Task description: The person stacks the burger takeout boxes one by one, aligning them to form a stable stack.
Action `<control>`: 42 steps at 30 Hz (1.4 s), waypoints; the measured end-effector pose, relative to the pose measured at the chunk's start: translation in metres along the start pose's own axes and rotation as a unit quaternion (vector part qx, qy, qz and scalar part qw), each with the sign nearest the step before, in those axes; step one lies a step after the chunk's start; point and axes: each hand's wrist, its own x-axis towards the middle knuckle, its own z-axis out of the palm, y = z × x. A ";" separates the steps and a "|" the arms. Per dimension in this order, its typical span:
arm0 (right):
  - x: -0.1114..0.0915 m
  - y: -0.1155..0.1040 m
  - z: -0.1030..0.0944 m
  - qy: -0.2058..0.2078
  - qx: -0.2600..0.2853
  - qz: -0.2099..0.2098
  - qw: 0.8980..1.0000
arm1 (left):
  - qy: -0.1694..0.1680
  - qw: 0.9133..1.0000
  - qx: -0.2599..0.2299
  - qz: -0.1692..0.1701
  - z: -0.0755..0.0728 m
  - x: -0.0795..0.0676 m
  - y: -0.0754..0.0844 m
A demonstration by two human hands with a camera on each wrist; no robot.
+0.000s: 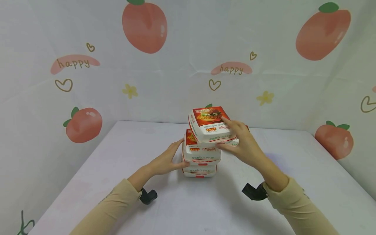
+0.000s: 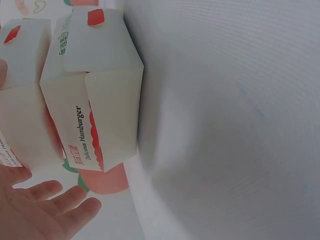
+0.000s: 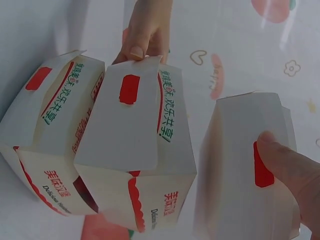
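Observation:
Two white paper hamburger boxes stand stacked, a lower box [image 1: 199, 171] on the table and an upper box [image 1: 202, 157] on top of it. My left hand [image 1: 162, 162] holds the upper box at its left side, thumb on the front corner; its other fingers [image 2: 82, 210] extend along the side in the left wrist view. Over the stack, my right hand [image 1: 245, 143] grips a third hamburger box [image 1: 210, 125] by its right side, a burger picture on its tilted lid. In the right wrist view, a gap shows between this held box [image 3: 235, 165] and the upper one.
Part of another box [image 1: 235, 142] shows behind the held box and my right hand. The table has a white cloth [image 1: 182, 209], and a white curtain [image 1: 176, 88] printed with fruit and hearts hangs behind it. Black straps [image 1: 255, 192] sit at both wrists.

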 end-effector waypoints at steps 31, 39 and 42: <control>-0.003 -0.018 0.018 0.022 -0.035 0.029 0.999 | -0.002 1.000 -0.003 -0.011 0.000 0.000 0.000; -0.004 -0.020 0.021 0.029 -0.047 0.026 0.998 | -0.001 1.000 -0.007 -0.012 0.001 0.000 0.000; -0.004 -0.021 0.021 0.028 -0.054 0.030 0.998 | 0.000 1.000 -0.007 -0.008 0.001 0.001 -0.001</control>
